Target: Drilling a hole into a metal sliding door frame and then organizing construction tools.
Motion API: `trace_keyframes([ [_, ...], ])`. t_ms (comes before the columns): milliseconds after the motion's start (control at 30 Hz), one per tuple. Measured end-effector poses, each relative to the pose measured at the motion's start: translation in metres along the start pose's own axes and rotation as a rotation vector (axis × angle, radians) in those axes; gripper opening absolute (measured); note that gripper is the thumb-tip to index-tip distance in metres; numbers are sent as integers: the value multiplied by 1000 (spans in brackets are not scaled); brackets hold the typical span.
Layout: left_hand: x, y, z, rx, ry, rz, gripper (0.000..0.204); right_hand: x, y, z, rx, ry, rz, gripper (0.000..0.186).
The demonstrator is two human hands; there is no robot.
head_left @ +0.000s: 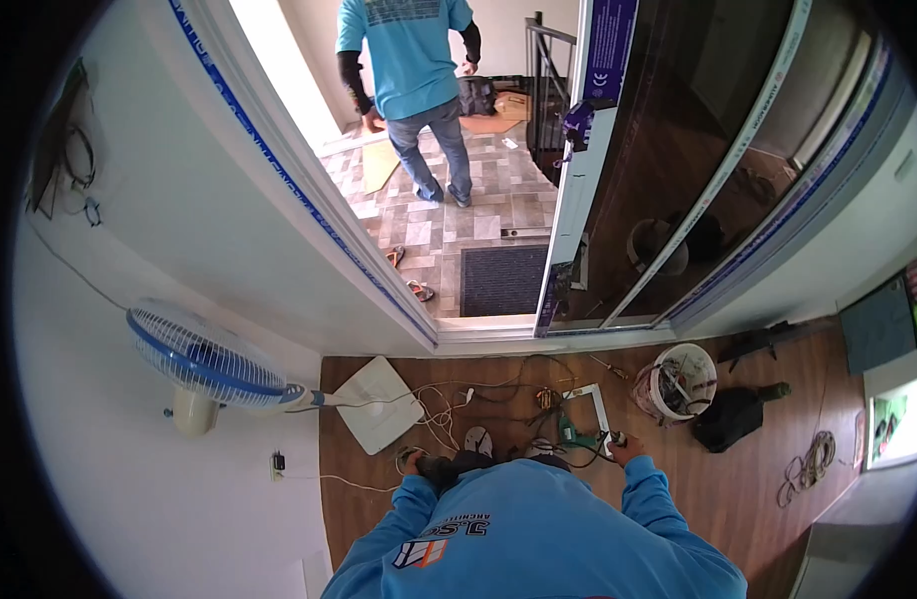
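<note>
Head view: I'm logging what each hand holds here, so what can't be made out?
- Left hand: too small, partly hidden by the blue sleeve; its grip and contents unreadable.
- Right hand: on a white frame piece beside a green tool; grip too small to judge.
- Bucket: contents a blurred tangle.
- Legs: hidden under the torso.

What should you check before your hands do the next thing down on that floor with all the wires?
1. Right hand grip on the small thing by the white frame piece: cannot tell, too small.
2. Left hand contents: cannot tell, partly hidden.
3. Loose wires around the feet: not ok, tangled.
4. Green power tool within reach: ok.
5. Fan base beside the work: ok, apart.
6. Other person out of the way: ok, beyond the doorway.
</note>
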State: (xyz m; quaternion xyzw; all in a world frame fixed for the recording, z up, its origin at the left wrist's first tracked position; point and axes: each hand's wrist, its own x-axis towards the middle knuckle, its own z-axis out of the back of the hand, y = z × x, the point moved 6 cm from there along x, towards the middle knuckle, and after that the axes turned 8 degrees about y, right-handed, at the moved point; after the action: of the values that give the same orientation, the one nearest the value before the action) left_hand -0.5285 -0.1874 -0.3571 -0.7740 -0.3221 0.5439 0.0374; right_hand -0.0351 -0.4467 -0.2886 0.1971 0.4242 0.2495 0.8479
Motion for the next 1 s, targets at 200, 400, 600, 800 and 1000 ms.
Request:
trace_keyframes([
  [200, -32, 14, 6, -92, -70, -128, 27, 28, 19, 3, 243, 121, -30, 42],
  [400, -22, 20, 14, -184, -86, -68, 25, 41, 114, -18, 259, 279, 37, 48],
  [600, 9, -11, 1, 64, -108, -89, 25, 62, 215, -56, 31, 482, 190, 55],
  [800, 20, -35, -21, 186, -112, 0, 25, 54, 273, -106, 12, 713, 268, 54],
  [1000, 36, -36, -13, 162, -44, 135, 24, 44, 282, -123, 58, 751, 215, 56],
])
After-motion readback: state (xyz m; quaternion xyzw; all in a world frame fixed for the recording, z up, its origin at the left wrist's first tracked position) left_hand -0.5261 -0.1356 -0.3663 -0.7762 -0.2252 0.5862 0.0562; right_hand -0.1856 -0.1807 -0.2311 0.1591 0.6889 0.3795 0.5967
